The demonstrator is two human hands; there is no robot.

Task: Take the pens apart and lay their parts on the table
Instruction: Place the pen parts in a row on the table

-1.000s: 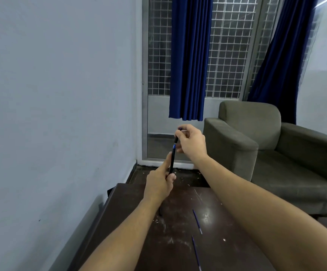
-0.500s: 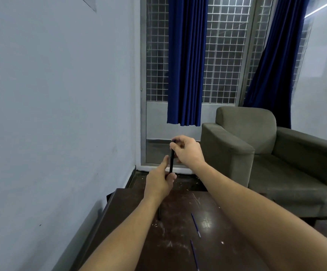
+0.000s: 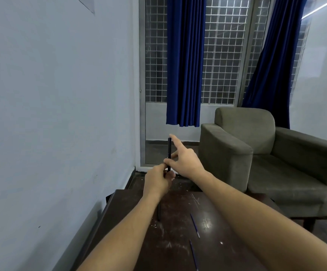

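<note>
L hand (image 3: pixel 158 180) is gripping the pen (image 3: pixel 169 153) low, R hand (image 3: pixel 184 161) is spreading wide beside it; the pen is looking light, stiff, slippery, prob. best pinched near both ends.

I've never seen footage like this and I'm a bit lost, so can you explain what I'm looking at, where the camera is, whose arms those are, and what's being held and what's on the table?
The camera sits on a person's head and looks forward and down, so the two bare arms reaching in from below are that person's own. There is no robot here.

The left hand grips the lower end of a dark pen, held upright above the table. The right hand touches the pen's middle with thumb and a finger, its index finger stretched up and open.

On the dark wooden table lie two thin blue refills and a dark pen barrel, partly hidden by the left forearm. Behind are a grey armchair and blue curtains.
</note>
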